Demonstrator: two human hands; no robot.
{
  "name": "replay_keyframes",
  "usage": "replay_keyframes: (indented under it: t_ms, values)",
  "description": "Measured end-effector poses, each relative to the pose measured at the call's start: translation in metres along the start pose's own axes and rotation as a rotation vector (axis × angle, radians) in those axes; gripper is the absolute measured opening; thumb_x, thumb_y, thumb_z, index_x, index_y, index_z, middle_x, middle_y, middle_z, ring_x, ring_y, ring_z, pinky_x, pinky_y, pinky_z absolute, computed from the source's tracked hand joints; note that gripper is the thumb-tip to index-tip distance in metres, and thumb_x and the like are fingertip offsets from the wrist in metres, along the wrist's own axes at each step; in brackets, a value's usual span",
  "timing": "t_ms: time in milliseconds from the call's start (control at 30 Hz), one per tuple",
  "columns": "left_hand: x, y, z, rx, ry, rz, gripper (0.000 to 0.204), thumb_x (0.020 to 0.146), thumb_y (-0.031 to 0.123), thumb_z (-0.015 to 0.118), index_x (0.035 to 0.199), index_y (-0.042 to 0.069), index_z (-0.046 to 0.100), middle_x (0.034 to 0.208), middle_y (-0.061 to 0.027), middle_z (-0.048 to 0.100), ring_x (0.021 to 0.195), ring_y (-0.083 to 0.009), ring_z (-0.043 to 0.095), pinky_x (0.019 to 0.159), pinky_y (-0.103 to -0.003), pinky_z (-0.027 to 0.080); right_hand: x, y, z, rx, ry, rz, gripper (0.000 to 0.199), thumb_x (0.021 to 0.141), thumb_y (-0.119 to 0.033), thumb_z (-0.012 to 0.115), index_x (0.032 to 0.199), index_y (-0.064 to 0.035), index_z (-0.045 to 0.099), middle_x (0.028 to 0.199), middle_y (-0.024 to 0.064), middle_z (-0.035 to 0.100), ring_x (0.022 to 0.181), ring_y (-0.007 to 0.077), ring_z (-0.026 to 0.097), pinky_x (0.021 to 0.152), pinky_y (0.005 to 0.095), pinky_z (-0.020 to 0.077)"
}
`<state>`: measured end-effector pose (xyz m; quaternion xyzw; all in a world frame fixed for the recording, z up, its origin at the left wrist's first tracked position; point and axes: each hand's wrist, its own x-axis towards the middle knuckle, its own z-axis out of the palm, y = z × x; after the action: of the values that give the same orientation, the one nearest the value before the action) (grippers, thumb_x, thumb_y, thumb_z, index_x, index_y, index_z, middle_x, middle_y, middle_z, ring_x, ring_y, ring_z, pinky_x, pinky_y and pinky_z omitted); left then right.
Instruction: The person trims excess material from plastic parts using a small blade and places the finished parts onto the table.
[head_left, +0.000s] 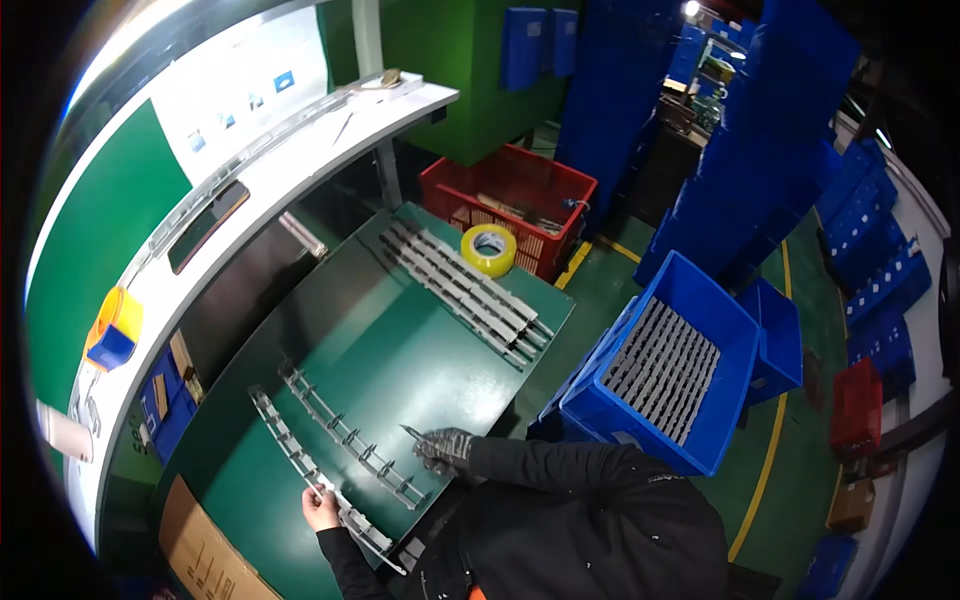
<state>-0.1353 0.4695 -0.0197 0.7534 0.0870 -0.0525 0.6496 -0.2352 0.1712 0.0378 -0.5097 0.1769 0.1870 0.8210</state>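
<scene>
From the head view, the blue crate on your right holds rows of grey strips, and the red crate beyond the table holds items too dim to name. Your left hand has its fingers pinched on a slotted strip at the table's near left; your gloved right hand curls around a thin pointed tool. A second strip lies between your hands, and a yellow tape roll sits beside stacked strips.
</scene>
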Motion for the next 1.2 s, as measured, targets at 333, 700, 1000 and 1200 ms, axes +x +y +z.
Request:
replay_keyframes:
  t_ms: [333,700,1000,1200]
  values:
    - [-0.114,0.074,0.021,0.066,-0.345,0.038,0.018,0.073,-0.003,0.056,0.091,-0.001,0.055,0.075,0.0009,0.05,0.06,-0.0053,0.045,0.056,-0.018,0.038,0.051,-0.091,0.058,0.052,-0.017,-0.293,0.014,0.081,-0.021,0.056,0.081,-0.0066,0.054,0.065,0.0014,0.055,0.051,0.0102,0.049,0.046,0.0253,0.041]
    - [-0.097,0.09,-0.02,-0.203,-0.552,-0.108,0.047,0.085,0.031,0.049,0.114,-0.005,0.044,0.109,-0.0153,0.052,0.098,-0.0246,0.052,0.079,-0.035,0.046,0.036,-0.086,0.066,0.234,-0.189,-0.191,0.015,0.079,-0.018,0.057,0.082,-0.005,0.051,0.057,0.0032,0.05,0.042,0.0102,0.045,0.035,0.0218,0.0373]
    - [-0.112,0.133,0.046,-0.581,-0.742,-0.294,0.05,0.08,0.029,0.057,0.116,-0.003,0.043,0.102,-0.0193,0.054,0.081,-0.0275,0.06,0.058,-0.031,0.052,0.006,-0.086,0.081,0.001,-0.199,-0.058,0.018,0.082,-0.025,0.054,0.086,-0.0072,0.052,0.057,0.0019,0.05,0.042,0.0088,0.043,0.038,0.0206,0.0357]
    - [-0.125,0.128,0.03,-0.576,-0.509,-0.338,0.039,0.082,0.022,0.055,0.11,-0.004,0.047,0.092,-0.0153,0.058,0.066,-0.0212,0.062,0.049,-0.026,0.05,0.011,-0.073,0.068,-0.24,-0.109,-0.29,0.035,0.083,-0.041,0.049,0.09,-0.006,0.049,0.053,-0.0025,0.041,0.041,0.0063,0.038,0.036,0.0192,0.0297]
